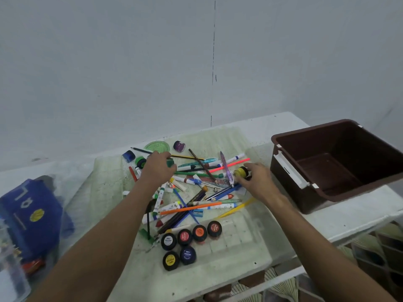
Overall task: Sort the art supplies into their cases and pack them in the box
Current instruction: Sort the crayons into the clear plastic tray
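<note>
A jumble of pens, pencils, markers and brushes lies on the white table. My left hand is closed around a small green paint pot at the far side of the pile. On the pile's right edge, my right hand grips a yellow paint pot with a black lid. Several black-lidded poster paint pots stand in a clear plastic tray near me. An open brown box sits empty at the right.
A blue pouch lies at the left, with a clear plastic container in front of it. A purple pot, a blue pot, another green pot and a green protractor lie at the far edge of the pile. A wall stands behind.
</note>
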